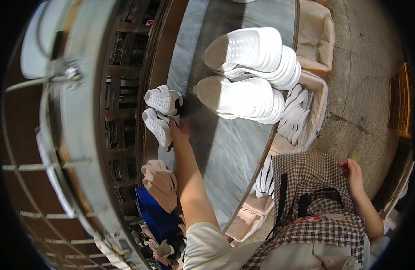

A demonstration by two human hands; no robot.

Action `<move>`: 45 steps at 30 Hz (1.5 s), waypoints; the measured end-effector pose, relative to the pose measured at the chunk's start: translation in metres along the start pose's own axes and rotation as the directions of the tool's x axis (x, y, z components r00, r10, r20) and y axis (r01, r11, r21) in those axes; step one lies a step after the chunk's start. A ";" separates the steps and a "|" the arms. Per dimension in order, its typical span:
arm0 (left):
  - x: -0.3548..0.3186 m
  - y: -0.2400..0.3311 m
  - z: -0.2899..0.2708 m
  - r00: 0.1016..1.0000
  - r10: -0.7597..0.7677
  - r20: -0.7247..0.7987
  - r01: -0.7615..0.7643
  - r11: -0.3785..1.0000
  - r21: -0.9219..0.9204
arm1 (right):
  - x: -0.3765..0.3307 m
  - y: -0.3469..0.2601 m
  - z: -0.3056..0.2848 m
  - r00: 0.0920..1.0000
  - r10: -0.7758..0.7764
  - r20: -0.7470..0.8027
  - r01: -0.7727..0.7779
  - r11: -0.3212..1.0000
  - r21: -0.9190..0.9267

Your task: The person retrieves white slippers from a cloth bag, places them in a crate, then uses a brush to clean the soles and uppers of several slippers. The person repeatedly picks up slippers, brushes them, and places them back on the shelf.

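Reaching: left hand [179, 133] open, fingertips touching white sole [157, 127] | right hand [351, 171] grip unclear

Clothing: checked apron [322, 198] in brown and white, black straps [283, 193]; cream short-sleeved top [207, 245] (bare forearms); red label at apron's waist [311, 219].

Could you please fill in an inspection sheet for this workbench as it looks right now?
Surface: grey marbled bench top, curved edge, mostly bare.
Job's things: two small white perforated shoe soles at the left edge.
Clutter: two stacks of large white chunky soles; beige flat pieces; white soles in cloth-lined bins.
Grippers: left hand touches the small soles; right hand at the checked apron, apparently empty.
Cables: nothing seen.
Surroundings: metal rack left, concrete floor right.
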State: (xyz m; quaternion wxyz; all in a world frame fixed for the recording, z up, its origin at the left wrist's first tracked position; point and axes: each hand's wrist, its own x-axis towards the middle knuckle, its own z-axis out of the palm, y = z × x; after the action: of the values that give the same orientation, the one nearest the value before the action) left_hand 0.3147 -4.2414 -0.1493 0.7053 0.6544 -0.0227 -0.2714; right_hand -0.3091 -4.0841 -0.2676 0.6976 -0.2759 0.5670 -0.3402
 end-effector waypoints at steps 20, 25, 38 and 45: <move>-0.098 -0.002 -0.082 0.813 -0.300 0.499 0.500 0.798 -0.336 | -0.006 0.073 0.007 0.996 0.054 -0.071 -0.049 0.996 0.077; -0.287 -0.042 -0.143 0.682 -0.327 0.654 0.681 0.611 -0.404 | -0.042 0.079 -0.003 0.997 -0.003 0.082 -0.009 0.989 0.147; -0.544 -0.150 -0.221 0.440 -0.463 0.769 0.321 0.881 0.347 | -0.170 0.055 0.031 0.645 -0.680 0.349 0.282 0.636 0.718; -0.562 -0.120 -0.190 0.229 -0.493 0.840 -0.209 0.817 0.537 | -0.224 0.055 0.017 0.696 -0.625 0.354 0.225 0.657 0.719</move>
State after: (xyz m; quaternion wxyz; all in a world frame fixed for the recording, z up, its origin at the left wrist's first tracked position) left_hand -0.1326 -3.8358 -0.1066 0.2873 0.5154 -0.4632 -0.6613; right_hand -0.3119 -3.8741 -0.1715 0.7775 -0.2485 0.0956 -0.5698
